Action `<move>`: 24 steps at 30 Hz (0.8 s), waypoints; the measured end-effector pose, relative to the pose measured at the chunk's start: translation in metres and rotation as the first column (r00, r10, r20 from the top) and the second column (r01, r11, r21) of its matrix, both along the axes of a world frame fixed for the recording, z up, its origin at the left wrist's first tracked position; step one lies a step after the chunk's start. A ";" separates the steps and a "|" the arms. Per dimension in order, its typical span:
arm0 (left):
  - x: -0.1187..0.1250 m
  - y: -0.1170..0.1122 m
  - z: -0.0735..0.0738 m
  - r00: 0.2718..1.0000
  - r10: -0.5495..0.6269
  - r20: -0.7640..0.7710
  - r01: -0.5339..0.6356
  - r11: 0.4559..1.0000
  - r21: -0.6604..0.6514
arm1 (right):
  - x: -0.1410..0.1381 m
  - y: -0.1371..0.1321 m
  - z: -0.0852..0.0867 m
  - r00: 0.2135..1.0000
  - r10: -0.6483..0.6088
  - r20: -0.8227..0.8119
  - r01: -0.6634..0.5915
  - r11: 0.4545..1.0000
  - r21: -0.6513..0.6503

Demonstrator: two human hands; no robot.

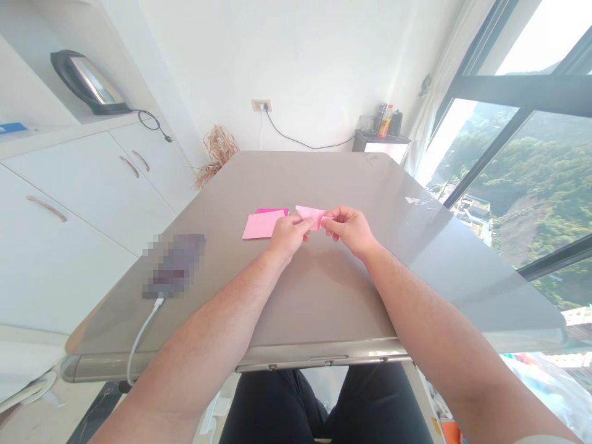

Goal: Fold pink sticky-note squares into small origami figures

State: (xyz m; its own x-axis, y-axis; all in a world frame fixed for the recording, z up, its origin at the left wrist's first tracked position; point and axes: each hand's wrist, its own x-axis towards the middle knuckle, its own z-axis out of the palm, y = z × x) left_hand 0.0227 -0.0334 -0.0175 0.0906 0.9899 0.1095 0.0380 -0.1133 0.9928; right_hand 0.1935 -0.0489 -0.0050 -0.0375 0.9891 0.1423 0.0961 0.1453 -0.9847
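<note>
A small folded piece of pink paper [311, 216] is held just above the grey table [324, 290], near its middle. My left hand [287, 235] pinches the paper's near left side with closed fingers. My right hand [350, 229] pinches its right end, fingers curled around it. Just left of my hands, a flat light pink sheet [261, 226] lies on the table on top of a darker magenta sheet [272, 211], of which only a strip shows.
A blurred-out flat device [173, 265] lies at the table's near left with a white cable [141, 336] running off the front edge. White cabinets [83, 203] stand at left, a large window [518, 185] at right. Dried grass [216, 151] sits by the far left corner.
</note>
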 end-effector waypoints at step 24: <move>0.007 -0.009 0.002 0.990 -0.025 0.137 0.033 0.998 -0.056 | -0.011 0.000 -0.004 0.988 0.014 -0.155 -0.021 0.999 -0.047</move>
